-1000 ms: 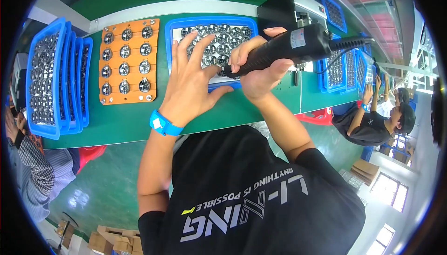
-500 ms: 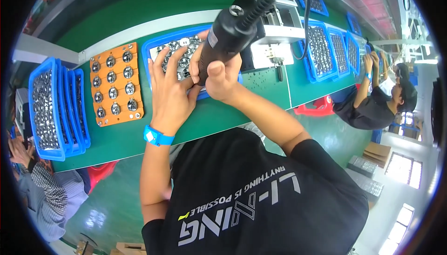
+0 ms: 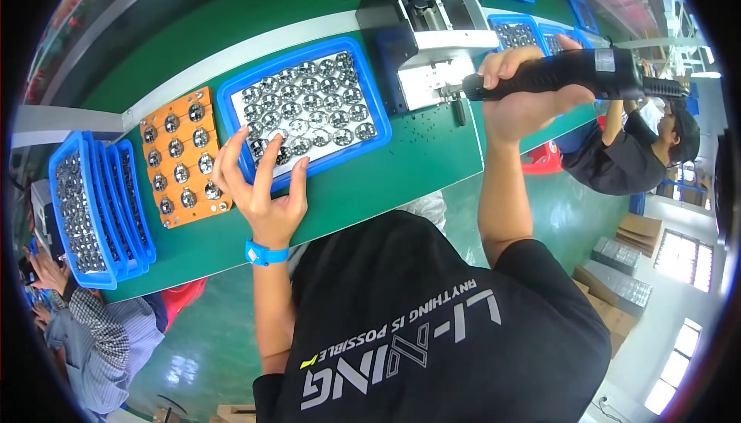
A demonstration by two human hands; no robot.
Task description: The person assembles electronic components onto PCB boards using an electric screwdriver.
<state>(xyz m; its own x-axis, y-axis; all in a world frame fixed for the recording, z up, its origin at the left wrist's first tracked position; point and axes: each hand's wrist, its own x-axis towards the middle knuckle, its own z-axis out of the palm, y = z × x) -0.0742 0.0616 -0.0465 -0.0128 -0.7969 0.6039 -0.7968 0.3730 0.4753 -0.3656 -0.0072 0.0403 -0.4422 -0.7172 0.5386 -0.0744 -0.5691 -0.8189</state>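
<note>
My right hand (image 3: 525,114) is wrapped round a black electric screwdriver (image 3: 575,72), which lies almost level with its tip at the front outlet of a grey-and-white screw feeder (image 3: 455,40). Whether the tip touches the outlet I cannot tell. With fingers spread, my left hand (image 3: 266,203) hovers over the near left corner of a blue tray (image 3: 374,87). Rows of small round metallic parts (image 3: 318,119) lie on white lining inside that tray. Left of it sits an orange fixture board (image 3: 191,162) carrying several similar round parts, close to my left fingertips.
Stacked blue trays (image 3: 112,226) stand at the far left of the green bench (image 3: 340,205). Small dark screws (image 3: 421,130) are scattered before the feeder. More part-filled trays (image 3: 513,32) lie beyond it. Co-workers sit at left and at right (image 3: 617,145).
My right hand has carried the screwdriver from above the tray rightward to the feeder, tipping it level. My left hand has drawn back toward the tray's near left corner, with its fingers spread.
</note>
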